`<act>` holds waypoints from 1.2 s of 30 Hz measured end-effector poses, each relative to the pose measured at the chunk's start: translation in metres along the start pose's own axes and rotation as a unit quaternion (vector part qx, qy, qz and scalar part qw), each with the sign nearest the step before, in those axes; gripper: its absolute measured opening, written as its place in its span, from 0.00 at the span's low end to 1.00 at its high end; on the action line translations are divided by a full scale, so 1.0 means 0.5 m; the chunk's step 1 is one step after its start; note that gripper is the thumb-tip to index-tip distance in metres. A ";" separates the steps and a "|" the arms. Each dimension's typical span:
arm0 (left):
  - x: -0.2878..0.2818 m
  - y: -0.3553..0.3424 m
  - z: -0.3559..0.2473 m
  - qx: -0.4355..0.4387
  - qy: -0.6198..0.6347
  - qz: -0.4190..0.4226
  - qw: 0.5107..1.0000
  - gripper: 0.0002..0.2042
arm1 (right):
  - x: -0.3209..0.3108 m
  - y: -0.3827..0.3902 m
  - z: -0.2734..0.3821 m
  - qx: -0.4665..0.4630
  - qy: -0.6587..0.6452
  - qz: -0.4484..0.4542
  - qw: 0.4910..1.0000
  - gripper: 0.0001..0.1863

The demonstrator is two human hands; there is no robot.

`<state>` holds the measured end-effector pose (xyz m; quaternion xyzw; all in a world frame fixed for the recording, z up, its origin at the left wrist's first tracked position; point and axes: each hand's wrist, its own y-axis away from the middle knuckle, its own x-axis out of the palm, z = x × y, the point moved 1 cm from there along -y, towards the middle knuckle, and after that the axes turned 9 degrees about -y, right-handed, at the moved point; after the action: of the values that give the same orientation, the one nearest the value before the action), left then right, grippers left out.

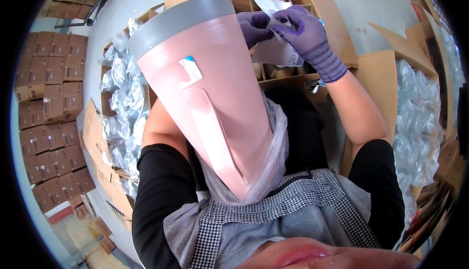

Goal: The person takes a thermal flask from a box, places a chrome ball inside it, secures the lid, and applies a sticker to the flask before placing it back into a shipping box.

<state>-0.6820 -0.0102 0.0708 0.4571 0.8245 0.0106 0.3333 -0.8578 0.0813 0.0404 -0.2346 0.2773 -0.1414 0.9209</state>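
Close in front of me stands a large pink tumbler (pixel 220 93) with a grey rim and a long handle, tilted to the left. A clear plastic bag (pixel 276 147) is bunched around its lower end, and a small torn white and blue sticker (pixel 191 70) is on its side. Beyond the tumbler, both hands wear purple knit gloves. My right hand (pixel 304 31) pinches a white paper sheet (pixel 273 54) with small print on it. My left hand (pixel 254 28), partly hidden by the grey rim, has its fingers curled closed at the sheet's left edge.
A divided cardboard box (pixel 337 20) lies open under my hands. Boxes of plastic-wrapped items stand left (pixel 122 93) and right (pixel 415 117). A small metal clip (pixel 315 84) is near my right wrist. Stacked cartons (pixel 51 103) line the far left.
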 end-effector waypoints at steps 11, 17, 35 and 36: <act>-0.006 -0.006 0.009 0.044 -0.015 0.007 0.999 0.21 | -0.001 -0.031 -0.031 0.112 -0.052 0.071 0.990 0.12; -0.011 -0.024 0.058 0.017 0.200 0.076 0.977 0.23 | -0.055 -0.018 -0.116 0.312 -0.234 -0.086 0.917 0.18; -0.002 -0.039 0.081 0.043 0.076 0.035 0.996 0.25 | -0.006 -0.040 -0.093 0.230 -0.136 0.122 0.956 0.17; -0.013 -0.045 0.101 0.051 0.124 0.070 0.988 0.25 | -0.007 -0.036 -0.102 0.227 -0.172 0.098 0.954 0.17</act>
<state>-0.6682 -0.0427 0.0280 0.5251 0.8251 0.0482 0.2030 -0.8924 0.0491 0.0135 -0.0119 0.0964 -0.0676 0.9930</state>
